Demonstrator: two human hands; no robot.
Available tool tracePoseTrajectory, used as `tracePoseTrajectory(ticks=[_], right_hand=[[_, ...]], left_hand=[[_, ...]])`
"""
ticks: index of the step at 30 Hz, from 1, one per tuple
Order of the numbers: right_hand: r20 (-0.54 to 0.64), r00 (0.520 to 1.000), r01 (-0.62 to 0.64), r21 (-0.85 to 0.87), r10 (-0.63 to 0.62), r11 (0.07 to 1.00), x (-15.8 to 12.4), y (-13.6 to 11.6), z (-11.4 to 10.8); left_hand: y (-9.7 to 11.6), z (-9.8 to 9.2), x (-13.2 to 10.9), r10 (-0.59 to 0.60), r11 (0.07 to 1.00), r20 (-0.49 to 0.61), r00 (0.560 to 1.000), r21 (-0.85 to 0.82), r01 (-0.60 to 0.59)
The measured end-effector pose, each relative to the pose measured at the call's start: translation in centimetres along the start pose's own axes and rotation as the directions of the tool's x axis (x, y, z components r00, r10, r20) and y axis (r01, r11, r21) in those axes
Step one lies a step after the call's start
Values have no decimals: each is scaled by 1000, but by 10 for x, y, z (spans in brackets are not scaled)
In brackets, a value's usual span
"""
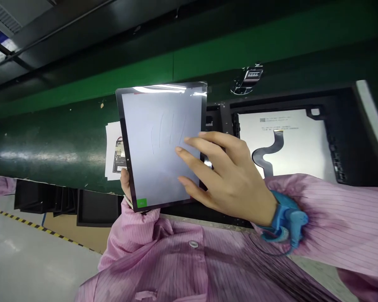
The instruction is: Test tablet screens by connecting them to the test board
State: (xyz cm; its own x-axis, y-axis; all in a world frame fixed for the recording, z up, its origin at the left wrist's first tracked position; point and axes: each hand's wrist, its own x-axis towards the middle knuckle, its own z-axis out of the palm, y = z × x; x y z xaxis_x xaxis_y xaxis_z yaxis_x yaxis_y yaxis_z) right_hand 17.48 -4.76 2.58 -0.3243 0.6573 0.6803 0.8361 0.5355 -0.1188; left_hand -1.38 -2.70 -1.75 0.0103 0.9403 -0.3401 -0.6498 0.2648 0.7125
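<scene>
I hold a flat display panel (157, 142) upright in front of me; it has a dark border, a pale grey film and a small green tab at its lower left corner. My left hand (125, 184) grips its lower left edge from behind, mostly hidden. My right hand (222, 174) rests on the panel's right side, fingers spread over the film and thumb near the lower edge. A blue wrist strap (283, 222) circles my right wrist. Both sleeves are pink striped.
A black tray (346, 138) on the right holds a white panel with a black flex cable (269, 151). A green conveyor belt (50, 147) runs behind, with a printed paper sheet (111, 151). Black trays (50, 197) stack at lower left. A small device (248, 77) sits above.
</scene>
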Motion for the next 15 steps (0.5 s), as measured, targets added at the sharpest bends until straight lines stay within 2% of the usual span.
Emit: tracePoseTrajectory(ticks=[3,7,10,13,15], right_hand=[[75,994,-80,-4,81,997,-6,0,1],[59,987,-152,77,147,985,-9,6,3],[85,969,-241,156,230,958,-12,15,4],[98,945,-326,247,311,913,-16,27,10],[121,924,-383,302,363,873,-19,33,16]], left_hand=[[4,2,-1,8,1000,2,1000,1,-8],[3,-3,0,-8,1000,67,998,0,9],[13,-9,0,88,995,61,994,36,-90],[37,-8,-3,154,965,-20,988,217,-146],[54,-4,-6,184,896,-1,983,411,-167]])
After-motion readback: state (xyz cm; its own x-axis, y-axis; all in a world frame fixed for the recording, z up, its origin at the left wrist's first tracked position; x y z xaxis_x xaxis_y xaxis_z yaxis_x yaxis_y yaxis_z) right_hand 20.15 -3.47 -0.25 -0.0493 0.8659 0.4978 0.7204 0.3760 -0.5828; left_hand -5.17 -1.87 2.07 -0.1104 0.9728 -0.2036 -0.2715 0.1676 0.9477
